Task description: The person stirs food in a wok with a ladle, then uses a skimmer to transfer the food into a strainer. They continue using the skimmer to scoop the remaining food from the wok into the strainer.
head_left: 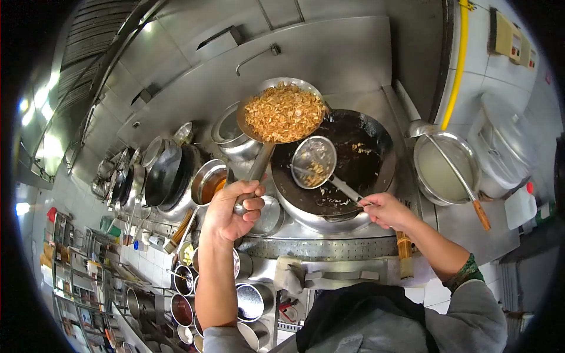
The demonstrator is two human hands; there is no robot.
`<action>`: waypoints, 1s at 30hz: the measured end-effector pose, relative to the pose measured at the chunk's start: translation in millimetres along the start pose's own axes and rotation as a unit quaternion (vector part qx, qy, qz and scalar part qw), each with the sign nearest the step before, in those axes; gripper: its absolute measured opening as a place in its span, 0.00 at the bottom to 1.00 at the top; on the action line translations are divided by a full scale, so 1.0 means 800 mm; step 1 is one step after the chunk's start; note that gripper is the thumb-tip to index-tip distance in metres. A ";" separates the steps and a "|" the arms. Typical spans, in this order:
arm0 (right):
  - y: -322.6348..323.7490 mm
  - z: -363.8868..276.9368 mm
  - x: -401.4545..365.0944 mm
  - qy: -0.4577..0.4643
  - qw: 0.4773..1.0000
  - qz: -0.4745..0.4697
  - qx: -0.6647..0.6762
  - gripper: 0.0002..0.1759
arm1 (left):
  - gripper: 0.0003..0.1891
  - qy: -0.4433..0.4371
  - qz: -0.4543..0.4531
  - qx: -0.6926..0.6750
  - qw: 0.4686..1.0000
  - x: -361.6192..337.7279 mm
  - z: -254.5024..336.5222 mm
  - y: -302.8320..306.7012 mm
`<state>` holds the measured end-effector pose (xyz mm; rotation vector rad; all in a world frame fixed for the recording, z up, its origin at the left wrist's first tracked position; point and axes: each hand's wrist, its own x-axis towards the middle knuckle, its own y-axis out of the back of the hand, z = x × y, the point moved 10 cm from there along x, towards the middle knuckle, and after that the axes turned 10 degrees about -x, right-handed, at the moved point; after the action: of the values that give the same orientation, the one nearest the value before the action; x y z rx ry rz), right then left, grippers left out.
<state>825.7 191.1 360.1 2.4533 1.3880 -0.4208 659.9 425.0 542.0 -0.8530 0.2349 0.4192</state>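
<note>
My left hand is wrapped round the thick handle of a large round strainer, raised at the wok's far left side. Golden-brown fried slices fill it in a heap. In my right hand is the handle of a small mesh skimmer, held over the wok. A few brown bits lie in its mesh. Below it, the big black wok contains dark oil, with pale bits along its inner side.
At right, a metal pot of cloudy liquid has a wooden-handled ladle across it. A bowl of orange liquid and stacked black woks stand left. Several seasoning pots line the lower left. A faucet juts from the back wall.
</note>
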 end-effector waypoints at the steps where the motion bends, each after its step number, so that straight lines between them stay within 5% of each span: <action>1: 0.004 -0.001 -0.008 -0.004 1.000 0.004 0.004 0.18 | 0.17 0.000 0.004 0.001 1.000 0.000 0.002 0.001; 8: -0.026 0.007 -0.040 -0.025 0.998 -0.058 0.021 0.18 | 0.16 0.010 0.009 -0.001 1.000 -0.002 -0.002 0.002; 19: -0.049 -0.025 -0.020 0.002 1.000 -0.002 -0.024 0.18 | 0.14 0.037 0.016 -0.008 0.999 -0.008 -0.001 -0.004; 22: -0.026 -0.020 0.002 0.030 0.988 0.071 -0.132 0.18 | 0.14 0.037 0.008 -0.008 0.999 -0.015 0.003 -0.011; 30: 0.122 -0.056 -0.030 0.063 0.968 0.176 -0.170 0.14 | 0.13 0.023 0.004 -0.001 1.000 -0.015 0.004 -0.010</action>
<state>903.2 141.5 421.1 2.3936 0.9387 0.0523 652.9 419.3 553.8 -0.8646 0.2802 0.4084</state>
